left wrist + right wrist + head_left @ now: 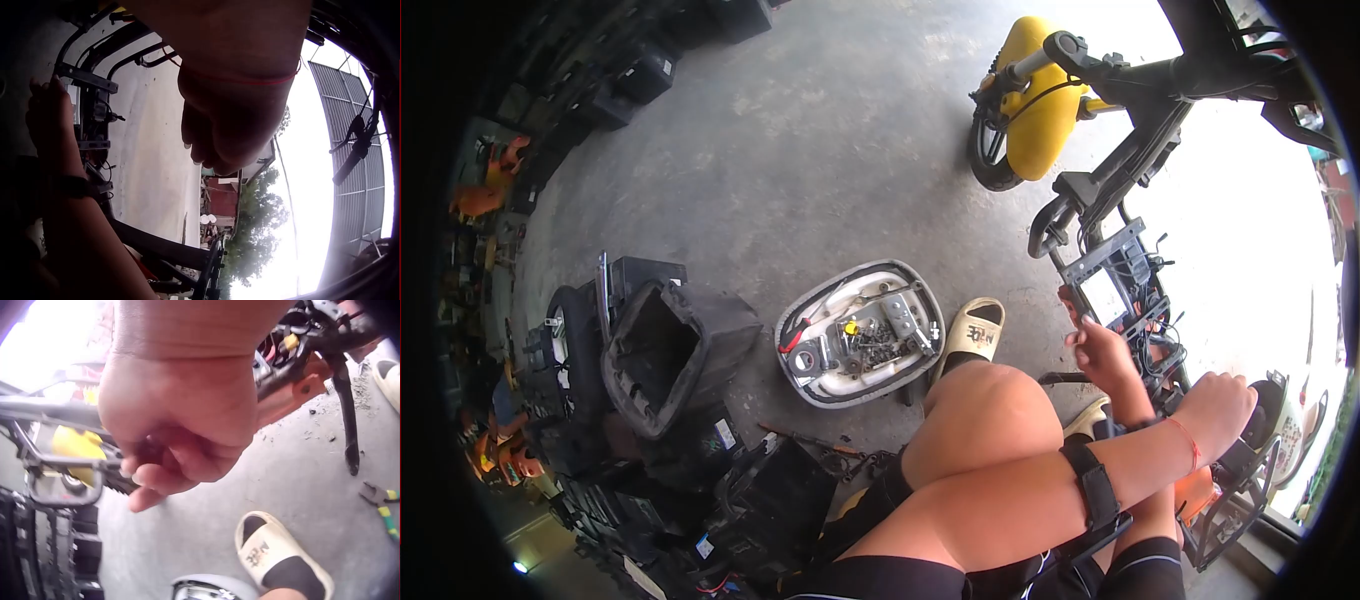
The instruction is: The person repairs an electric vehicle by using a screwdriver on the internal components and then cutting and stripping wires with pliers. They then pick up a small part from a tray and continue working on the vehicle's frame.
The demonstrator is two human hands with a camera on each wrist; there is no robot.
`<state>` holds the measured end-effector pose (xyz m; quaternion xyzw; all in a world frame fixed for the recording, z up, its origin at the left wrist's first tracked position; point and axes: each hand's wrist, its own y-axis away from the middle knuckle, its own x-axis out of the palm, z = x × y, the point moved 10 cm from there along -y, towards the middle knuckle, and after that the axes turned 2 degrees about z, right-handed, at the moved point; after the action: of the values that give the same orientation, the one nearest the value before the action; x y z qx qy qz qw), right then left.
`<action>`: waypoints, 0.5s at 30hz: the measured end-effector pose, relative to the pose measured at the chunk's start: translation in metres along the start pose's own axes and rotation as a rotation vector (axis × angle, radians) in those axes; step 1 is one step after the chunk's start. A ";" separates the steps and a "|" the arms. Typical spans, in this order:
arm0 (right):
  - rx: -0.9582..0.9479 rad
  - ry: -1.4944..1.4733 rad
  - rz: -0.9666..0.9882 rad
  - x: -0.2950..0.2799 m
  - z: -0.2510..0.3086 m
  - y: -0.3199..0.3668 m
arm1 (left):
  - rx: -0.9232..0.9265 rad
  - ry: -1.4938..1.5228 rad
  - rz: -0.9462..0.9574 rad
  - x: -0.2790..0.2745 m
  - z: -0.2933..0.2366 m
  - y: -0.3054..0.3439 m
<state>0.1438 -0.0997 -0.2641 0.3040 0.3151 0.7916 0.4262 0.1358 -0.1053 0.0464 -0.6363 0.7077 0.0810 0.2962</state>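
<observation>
My left hand (1215,412), with a thin red string at its wrist, is raised over the black vehicle frame (1135,270). Its fingers curl in and no object shows in it. Below the crossing left forearm, my right hand (1105,358) is beside the frame's metal bracket (1105,250), near a small red part (1068,298). Close up in the right wrist view, the right fingers (165,478) are curled with the thumb tucked among them. I cannot tell whether something small is hidden inside. A yellow fender (1040,100) covers the wheel at the frame's front.
A grey-rimmed tray (790,310) of loose hardware and a red-handled tool (795,335) stands on the floor beside a sandalled foot (977,330). Left of it are an open black bin (615,375) and several black battery-like boxes (770,500). Green-and-yellow pliers (381,503) lie near a stand leg (345,419).
</observation>
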 end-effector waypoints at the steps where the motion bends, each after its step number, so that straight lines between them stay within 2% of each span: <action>1: -0.111 -0.099 0.010 0.002 0.021 0.031 | 0.001 -0.003 -0.003 0.004 0.002 -0.003; 3: -0.214 -0.155 0.044 0.002 0.049 0.087 | -0.079 -0.016 0.076 0.022 0.014 -0.011; 5: -0.279 -0.313 -0.004 -0.043 0.044 0.114 | -0.130 -0.067 0.026 0.028 0.022 -0.013; 7: -0.515 -0.028 -0.269 -0.068 0.056 0.154 | -0.154 -0.154 0.042 0.030 0.029 -0.017; 8: -0.521 -0.033 -0.261 -0.079 0.049 0.169 | -0.151 -0.185 0.059 0.045 0.034 -0.021; 10: -0.683 0.258 -0.420 -0.107 0.056 0.209 | -0.129 -0.148 0.045 0.039 0.027 -0.021; 13: -0.632 0.323 -0.351 -0.077 0.072 0.253 | -0.059 -0.146 0.008 0.037 0.013 -0.017; 14: -0.639 0.631 -0.346 -0.074 0.079 0.270 | -0.016 -0.188 -0.026 0.034 0.006 -0.015; 15: -0.648 0.627 -0.355 -0.073 0.075 0.278 | -0.004 -0.191 -0.023 0.034 0.004 -0.011</action>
<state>0.0989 -0.2672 -0.0223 -0.1557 0.2126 0.8177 0.5118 0.1473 -0.1346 0.0285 -0.6344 0.6687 0.1391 0.3620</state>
